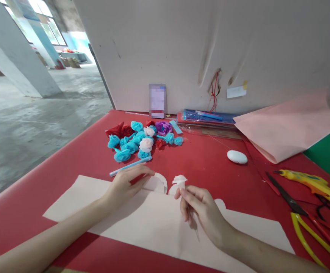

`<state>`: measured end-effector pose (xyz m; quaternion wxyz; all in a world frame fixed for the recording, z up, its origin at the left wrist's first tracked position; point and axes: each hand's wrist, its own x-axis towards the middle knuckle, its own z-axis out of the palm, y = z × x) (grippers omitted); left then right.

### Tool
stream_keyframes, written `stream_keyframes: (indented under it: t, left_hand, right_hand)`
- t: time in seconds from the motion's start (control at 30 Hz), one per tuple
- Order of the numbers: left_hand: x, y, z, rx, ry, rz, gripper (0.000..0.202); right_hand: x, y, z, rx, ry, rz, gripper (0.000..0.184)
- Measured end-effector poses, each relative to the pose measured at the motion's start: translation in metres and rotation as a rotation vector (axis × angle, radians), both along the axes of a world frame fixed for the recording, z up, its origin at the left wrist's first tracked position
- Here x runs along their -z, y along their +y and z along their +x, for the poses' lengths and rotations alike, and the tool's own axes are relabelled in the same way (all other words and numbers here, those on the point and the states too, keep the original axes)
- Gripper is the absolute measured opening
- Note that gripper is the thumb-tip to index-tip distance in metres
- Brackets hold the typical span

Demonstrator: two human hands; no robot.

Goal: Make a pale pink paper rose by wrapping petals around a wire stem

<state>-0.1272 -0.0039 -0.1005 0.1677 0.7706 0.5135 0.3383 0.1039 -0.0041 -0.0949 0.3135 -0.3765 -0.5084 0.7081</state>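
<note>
My right hand pinches a small white paper flower by its base, petals upward. A thin wire-like stem hangs below the fingers. My left hand is stretched out over rounded pale paper petals, fingertips at their edge; whether it touches them I cannot tell. Another pale petal piece lies just behind the flower. Beneath both hands a long pale pink paper sheet spreads across the red table. A light blue stick lies just beyond my left hand.
Blue, red, purple and white paper flowers are heaped at the back. A phone leans on the wall. Right lie a white oval case, scissors, a yellow glue gun and pink paper. Plastic-wrapped sheets lie behind.
</note>
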Motion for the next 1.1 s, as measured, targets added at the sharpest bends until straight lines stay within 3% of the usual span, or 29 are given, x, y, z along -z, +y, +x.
stream_keyframes:
  t: [0.33,0.73,1.1]
  left_hand:
    - [0.003,0.0036,0.0045,0.04,-0.019,-0.28,0.023]
    - [0.0011,0.0063,-0.0014,-0.348,-0.312,-0.366,0.029]
    - [-0.0001,0.0056,0.0043,-0.415,-0.433,-0.376,0.029]
  right_hand:
    - [-0.0001,0.0001,-0.0008,-0.003,0.01,0.001,0.035]
    - [-0.002,-0.0004,-0.0004,-0.016,0.008,0.001,0.034]
    - [-0.0029,0.0017,-0.0011,-0.014,0.012,-0.008,0.033]
